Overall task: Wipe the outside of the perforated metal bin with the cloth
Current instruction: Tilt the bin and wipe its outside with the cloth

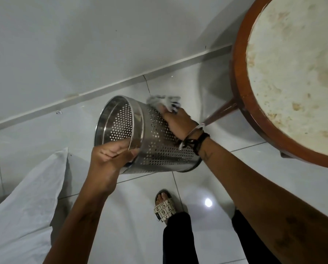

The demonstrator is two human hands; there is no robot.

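The perforated metal bin [155, 138] is held tilted above the tiled floor [207, 187], open mouth facing left and far; the left hand [111, 155] has its fingers curled closed over the near rim; the right hand [178, 121] presses the bunched cloth [165, 102] against the far right outer wall, fingers closed around it. Risk: the single rim grip may let the bin rotate or slip under wiping pressure; the cloth may snag on the perforations; the round table [241, 103] stands near the right arm.

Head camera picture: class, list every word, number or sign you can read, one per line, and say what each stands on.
"7" on the patterned sandal.
"6" on the same sandal, beside it.
"%" on the same sandal, nearer the toes.
Other marks on the sandal are cut off or turned, not readable.
The perforated metal bin, cloth and round table carry no readable text.
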